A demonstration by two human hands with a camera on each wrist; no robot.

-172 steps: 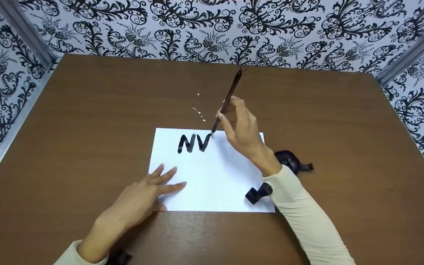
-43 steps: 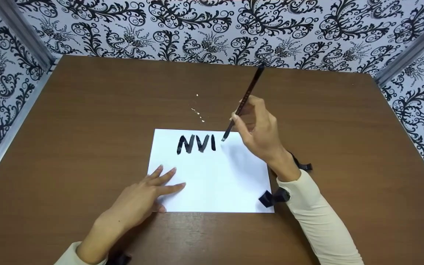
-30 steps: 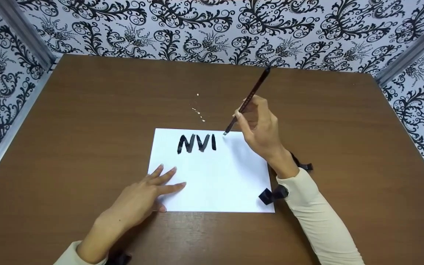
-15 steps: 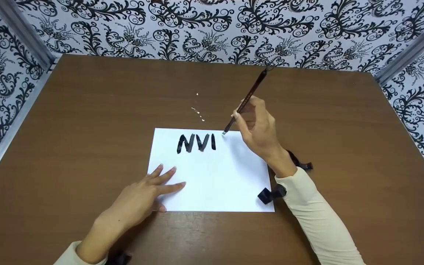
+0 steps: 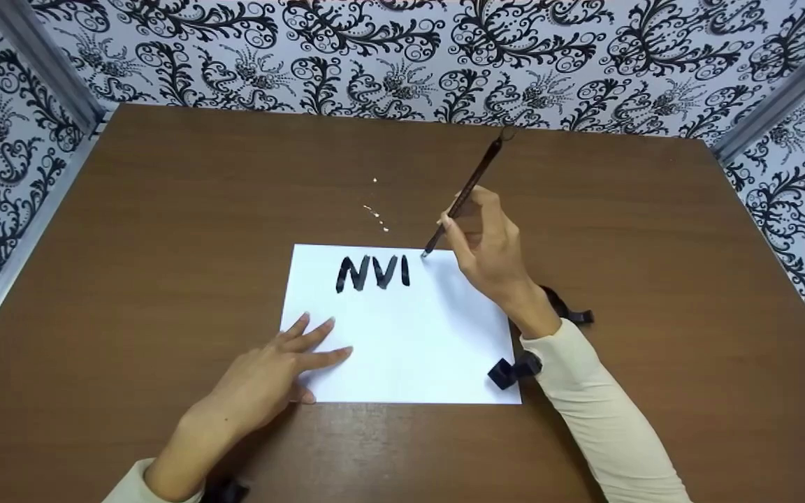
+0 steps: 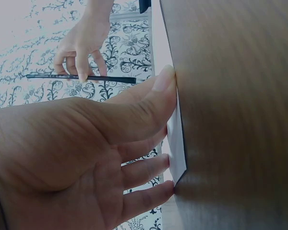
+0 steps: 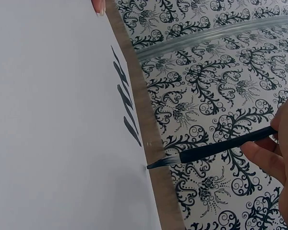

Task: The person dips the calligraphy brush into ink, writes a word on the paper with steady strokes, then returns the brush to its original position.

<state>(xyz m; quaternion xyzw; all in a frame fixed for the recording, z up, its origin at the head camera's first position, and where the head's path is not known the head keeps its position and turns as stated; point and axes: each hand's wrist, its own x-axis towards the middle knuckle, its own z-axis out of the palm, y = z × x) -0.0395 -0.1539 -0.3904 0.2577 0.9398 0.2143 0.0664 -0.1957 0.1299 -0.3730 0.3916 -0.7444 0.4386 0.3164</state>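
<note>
A white sheet of paper [image 5: 409, 335] lies on the brown table with black painted strokes [image 5: 382, 274] along its upper part, reading like "NVI". My left hand [image 5: 263, 377] rests on the lower left corner with fingers spread; its thumb lies at the bottom edge. A dark paintbrush [image 5: 474, 177] slants up from the paper's upper edge, pinched between thumb and fingers of my right hand [image 5: 492, 255]. In the right wrist view the bristles [image 7: 165, 161] have a black tip right at the sheet's surface; I cannot tell whether it touches.
A dark rounded object [image 5: 563, 306] with a short stub sits right of the paper, partly hidden by the right wrist. Black wrist gear [image 5: 514, 370] overhangs the sheet's lower right. Small pale marks [image 5: 376, 215] dot the table [image 5: 200, 230] beyond the paper. Patterned walls [image 5: 374, 56] enclose it.
An upright black stroke has been added right of the "V". My right hand and brush have shifted right, then the tip moved slightly up toward the top edge. The left hand stays put.
</note>
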